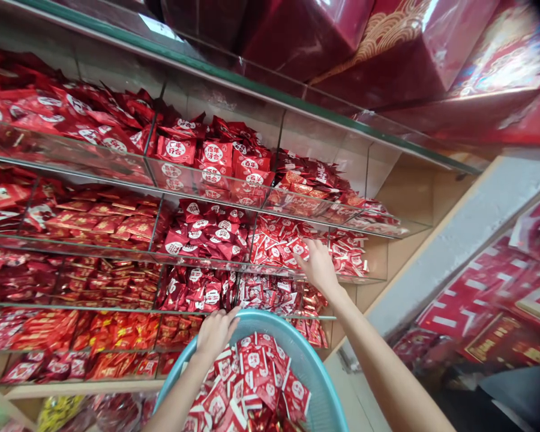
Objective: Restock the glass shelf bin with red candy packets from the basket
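Tiered clear acrylic shelves fill the wall ahead, split by upright dividers into compartments so that each kind of small red foil sweet packet stays with its own sort and shows through the low front lip. Large red gift boxes with gold wave patterns sit on the green-edged top ledge above, and flat red boxes lean at the right past a pale wall edge. The right hand reaches into the right-hand compartment of the second tier, fingers spread and curled down onto the heap of red-and-white sweet packets; whether it has closed on any I cannot tell. The left hand grips the far rim of a round turquoise plastic basket, fingers folded over the edge, holding it just below that compartment. The basket already carries a pile of red-and-white packets that look like the same kind as those under the right hand. Most packets bear a white roundel with red Chinese characters; on the top tier's packets the print reads, as far as I can make out, 百年好合, while the smaller writing elsewhere is too small to read.
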{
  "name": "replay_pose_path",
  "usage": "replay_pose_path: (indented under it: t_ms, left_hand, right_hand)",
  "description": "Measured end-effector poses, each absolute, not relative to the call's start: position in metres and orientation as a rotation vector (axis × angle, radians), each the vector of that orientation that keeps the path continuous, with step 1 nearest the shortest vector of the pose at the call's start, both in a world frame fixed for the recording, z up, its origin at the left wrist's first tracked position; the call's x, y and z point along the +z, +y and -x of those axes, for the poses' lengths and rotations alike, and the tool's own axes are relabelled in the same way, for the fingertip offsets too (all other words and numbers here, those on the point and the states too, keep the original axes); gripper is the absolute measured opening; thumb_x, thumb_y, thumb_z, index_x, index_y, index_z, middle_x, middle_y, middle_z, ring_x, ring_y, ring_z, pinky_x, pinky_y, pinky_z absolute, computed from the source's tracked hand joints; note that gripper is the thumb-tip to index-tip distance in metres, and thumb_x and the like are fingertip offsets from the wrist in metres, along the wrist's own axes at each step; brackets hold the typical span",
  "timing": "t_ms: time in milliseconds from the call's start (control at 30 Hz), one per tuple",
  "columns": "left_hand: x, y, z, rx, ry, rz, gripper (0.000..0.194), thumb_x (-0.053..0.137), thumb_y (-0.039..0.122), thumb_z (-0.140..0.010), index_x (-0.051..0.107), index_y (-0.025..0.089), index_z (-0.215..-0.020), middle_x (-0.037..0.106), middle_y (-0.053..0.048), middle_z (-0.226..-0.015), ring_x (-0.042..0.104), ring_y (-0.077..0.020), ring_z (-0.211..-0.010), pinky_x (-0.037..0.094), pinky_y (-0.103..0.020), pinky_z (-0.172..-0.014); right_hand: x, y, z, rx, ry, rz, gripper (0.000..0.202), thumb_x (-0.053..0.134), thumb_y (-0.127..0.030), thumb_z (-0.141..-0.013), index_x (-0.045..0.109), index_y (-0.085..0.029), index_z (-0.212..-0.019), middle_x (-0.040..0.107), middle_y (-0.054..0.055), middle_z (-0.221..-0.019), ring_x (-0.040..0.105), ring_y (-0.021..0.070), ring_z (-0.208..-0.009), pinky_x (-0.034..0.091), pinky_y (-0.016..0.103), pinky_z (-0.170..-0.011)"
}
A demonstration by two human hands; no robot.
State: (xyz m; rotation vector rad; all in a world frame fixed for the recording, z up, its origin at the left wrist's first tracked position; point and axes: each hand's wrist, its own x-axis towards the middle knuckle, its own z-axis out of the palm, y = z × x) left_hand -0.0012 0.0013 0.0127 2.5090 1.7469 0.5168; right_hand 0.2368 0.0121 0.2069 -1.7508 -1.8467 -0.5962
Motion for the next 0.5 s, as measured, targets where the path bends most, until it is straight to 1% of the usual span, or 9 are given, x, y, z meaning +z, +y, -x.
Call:
replay_pose_path:
  t_ms: [100, 167, 333, 433, 500]
  left_hand:
    - [0.012, 0.001, 0.001, 0.521, 1.748, -2.51, 0.04, 0.025, 0.041, -0.091, 0.047, 0.035, -0.124, 0.064, -0.005, -0.089, 0.059, -0.0194, -0.083, 0.043, -0.028, -0.07]
    - [0.012, 0.0, 0.002, 0.512, 1.744, -2.495, 0.04, 0.026, 0.04, -0.091, 0.047, 0.034, -0.125, 0.065, -0.005, -0.089, 0.059, -0.0184, -0.083, 0.042, -0.027, -0.071]
    - [0.01, 0.0, 0.002, 0.535, 1.737, -2.455, 0.039, 0.027, 0.039, -0.091, 0.048, 0.033, -0.124, 0.065, -0.004, -0.091, 0.059, -0.0176, -0.085, 0.042, -0.027, -0.074]
    - [0.01, -0.001, 0.002, 0.538, 1.732, -2.447, 0.04, 0.026, 0.039, -0.091, 0.047, 0.033, -0.124, 0.065, -0.004, -0.092, 0.059, -0.0175, -0.087, 0.042, -0.027, -0.075]
    - [0.012, -0.001, 0.002, 0.529, 1.731, -2.446, 0.04, 0.026, 0.04, -0.091, 0.047, 0.033, -0.124, 0.065, -0.005, -0.093, 0.059, -0.0179, -0.087, 0.042, -0.027, -0.075]
  right_hand:
    - [0.208, 0.037, -0.236, -0.675, -1.853, 1.97, 0.038, 0.049, -0.032, -0.081, 0.048, -0.014, -0.114, 0.056, 0.013, -0.106, 0.049, 0.0269, -0.095, 0.039, 0.037, -0.079]
    - [0.205, 0.047, -0.237, -0.689, -1.854, 2.032, 0.037, 0.052, -0.031, -0.079, 0.049, -0.014, -0.112, 0.057, 0.013, -0.104, 0.05, 0.0269, -0.095, 0.038, 0.036, -0.078]
    - [0.199, 0.049, -0.242, -0.722, -1.855, 2.011, 0.036, 0.05, -0.027, -0.079, 0.047, -0.016, -0.113, 0.056, 0.012, -0.105, 0.05, 0.0251, -0.093, 0.037, 0.036, -0.078]
    - [0.203, 0.044, -0.243, -0.741, -1.829, 1.93, 0.037, 0.047, -0.027, -0.08, 0.045, -0.016, -0.115, 0.055, 0.012, -0.105, 0.051, 0.0251, -0.092, 0.038, 0.037, -0.078]
    - [0.207, 0.044, -0.242, -0.678, -1.805, 1.851, 0.037, 0.047, -0.03, -0.079, 0.046, -0.016, -0.114, 0.055, 0.012, -0.105, 0.051, 0.0248, -0.094, 0.038, 0.036, -0.079]
